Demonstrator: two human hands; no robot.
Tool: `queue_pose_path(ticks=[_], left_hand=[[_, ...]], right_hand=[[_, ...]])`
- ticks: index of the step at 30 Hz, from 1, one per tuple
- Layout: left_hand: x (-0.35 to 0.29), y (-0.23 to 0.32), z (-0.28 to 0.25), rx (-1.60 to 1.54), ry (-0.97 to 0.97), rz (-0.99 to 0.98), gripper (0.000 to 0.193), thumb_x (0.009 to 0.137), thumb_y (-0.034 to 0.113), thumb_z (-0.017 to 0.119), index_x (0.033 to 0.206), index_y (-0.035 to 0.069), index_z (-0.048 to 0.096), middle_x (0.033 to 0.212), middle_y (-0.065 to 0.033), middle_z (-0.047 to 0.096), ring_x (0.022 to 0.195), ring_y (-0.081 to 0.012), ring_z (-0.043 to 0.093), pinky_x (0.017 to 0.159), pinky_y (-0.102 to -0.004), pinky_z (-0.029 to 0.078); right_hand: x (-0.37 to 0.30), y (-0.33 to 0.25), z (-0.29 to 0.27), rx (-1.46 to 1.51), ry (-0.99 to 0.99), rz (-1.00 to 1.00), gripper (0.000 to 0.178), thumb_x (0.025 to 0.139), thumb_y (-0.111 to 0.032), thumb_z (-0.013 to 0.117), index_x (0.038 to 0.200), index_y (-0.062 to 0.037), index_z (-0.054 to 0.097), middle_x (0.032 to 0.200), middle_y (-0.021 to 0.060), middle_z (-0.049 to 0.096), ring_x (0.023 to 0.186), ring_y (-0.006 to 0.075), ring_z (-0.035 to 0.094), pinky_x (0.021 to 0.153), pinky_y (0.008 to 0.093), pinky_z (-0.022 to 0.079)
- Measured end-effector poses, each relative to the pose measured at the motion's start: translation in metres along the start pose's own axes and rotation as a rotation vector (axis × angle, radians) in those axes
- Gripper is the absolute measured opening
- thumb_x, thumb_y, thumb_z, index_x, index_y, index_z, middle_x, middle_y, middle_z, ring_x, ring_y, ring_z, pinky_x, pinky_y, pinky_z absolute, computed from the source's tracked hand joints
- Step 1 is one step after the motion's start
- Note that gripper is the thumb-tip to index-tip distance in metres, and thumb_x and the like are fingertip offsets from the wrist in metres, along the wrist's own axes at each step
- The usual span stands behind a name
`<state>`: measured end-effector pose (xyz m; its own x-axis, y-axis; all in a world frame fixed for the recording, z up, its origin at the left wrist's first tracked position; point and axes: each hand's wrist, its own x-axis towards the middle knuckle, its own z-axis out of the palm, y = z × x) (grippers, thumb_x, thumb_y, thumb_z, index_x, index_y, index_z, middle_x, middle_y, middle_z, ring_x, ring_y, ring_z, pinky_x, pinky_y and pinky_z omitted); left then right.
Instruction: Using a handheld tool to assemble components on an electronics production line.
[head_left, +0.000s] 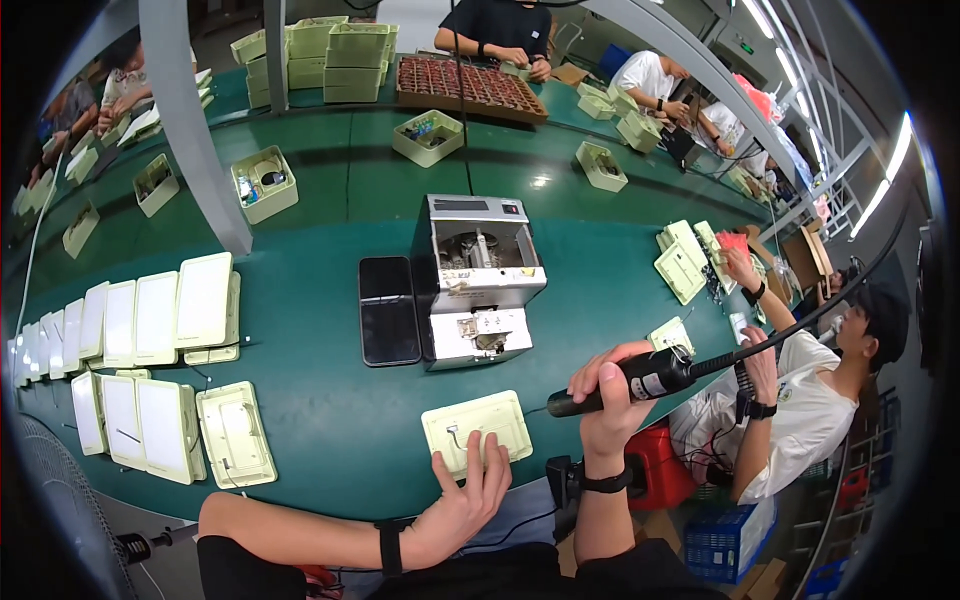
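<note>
My right hand [612, 405] grips a black electric screwdriver [655, 378], its thin bit pointing left toward a pale green plastic panel [480, 415]. The bit's tip is close to the panel's right edge; I cannot tell whether it touches. Spread fingers of my left hand [468, 490] rest on the near part of that panel, which lies flat on the green table near its front edge. A short wire with a small white connector [453, 430] shows on the panel. Beyond it stands a grey metal screw feeder machine [480, 285], with a black phone [389, 312] along its left side.
Rows of white-faced panels [155, 315] lean together at left, near a single panel [237, 433] lying back side up. A co-worker [790, 400] works at right beside more green parts [682, 262]. Parts bins [430, 138] stand on the far conveyor. The screwdriver's cable [800, 325] runs up right.
</note>
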<state>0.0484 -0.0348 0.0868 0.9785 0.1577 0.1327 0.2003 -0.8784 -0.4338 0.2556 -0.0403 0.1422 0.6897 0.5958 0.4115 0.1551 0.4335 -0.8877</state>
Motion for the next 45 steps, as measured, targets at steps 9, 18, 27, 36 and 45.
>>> queue_pose_path(ticks=[9, 18, 27, 36, 45], left_hand=[[-0.025, -0.004, 0.008, 0.003, 0.021, -0.011, 0.052, 0.093, 0.029, 0.052, 0.135, -0.001, 0.057, 0.136, -0.0245, 0.058, 0.128, -0.0432, 0.057, 0.073, -0.0569, 0.060], [-0.031, 0.006, 0.004, 0.060, -0.018, -0.015, 0.051, 0.093, 0.027, 0.055, 0.137, 0.002, 0.055, 0.140, -0.0241, 0.055, 0.127, -0.0408, 0.057, 0.073, -0.0568, 0.061], [-0.036, 0.010, 0.015, 0.093, -0.017, 0.000, 0.055, 0.094, 0.030, 0.051, 0.139, 0.000, 0.054, 0.141, -0.0246, 0.055, 0.130, -0.0428, 0.055, 0.074, -0.0579, 0.060], [-0.022, 0.000, 0.024, 0.106, -0.028, 0.008, 0.056, 0.093, 0.031, 0.052, 0.140, 0.000, 0.053, 0.141, -0.0237, 0.055, 0.130, -0.0414, 0.055, 0.074, -0.0562, 0.060], [-0.018, 0.000, 0.028, 0.078, -0.027, 0.035, 0.055, 0.091, 0.028, 0.056, 0.139, 0.001, 0.053, 0.138, -0.0231, 0.056, 0.126, -0.0405, 0.057, 0.072, -0.0558, 0.062]], right_hand=[[-0.031, 0.001, 0.024, -0.079, -0.096, -0.056, 0.021, 0.092, -0.013, 0.064, 0.100, -0.0044, 0.047, 0.065, 0.0058, 0.050, 0.052, 0.0149, 0.048, 0.053, 0.0319, 0.047], [-0.056, -0.002, 0.016, -0.095, -0.140, -0.124, 0.024, 0.091, -0.013, 0.064, 0.102, -0.0050, 0.045, 0.066, 0.0059, 0.050, 0.054, 0.0154, 0.048, 0.054, 0.0329, 0.047], [-0.064, 0.007, 0.015, -0.079, -0.133, -0.174, 0.023, 0.091, -0.012, 0.062, 0.103, -0.0054, 0.044, 0.067, 0.0058, 0.050, 0.055, 0.0155, 0.047, 0.054, 0.0329, 0.046], [-0.050, 0.019, 0.012, -0.051, -0.154, -0.189, 0.022, 0.091, -0.011, 0.061, 0.103, -0.0052, 0.043, 0.067, 0.0062, 0.049, 0.055, 0.0157, 0.046, 0.053, 0.0326, 0.045], [-0.046, 0.024, 0.016, -0.097, -0.161, -0.166, 0.024, 0.090, -0.012, 0.063, 0.102, -0.0050, 0.043, 0.066, 0.0062, 0.049, 0.054, 0.0154, 0.046, 0.053, 0.0322, 0.045]])
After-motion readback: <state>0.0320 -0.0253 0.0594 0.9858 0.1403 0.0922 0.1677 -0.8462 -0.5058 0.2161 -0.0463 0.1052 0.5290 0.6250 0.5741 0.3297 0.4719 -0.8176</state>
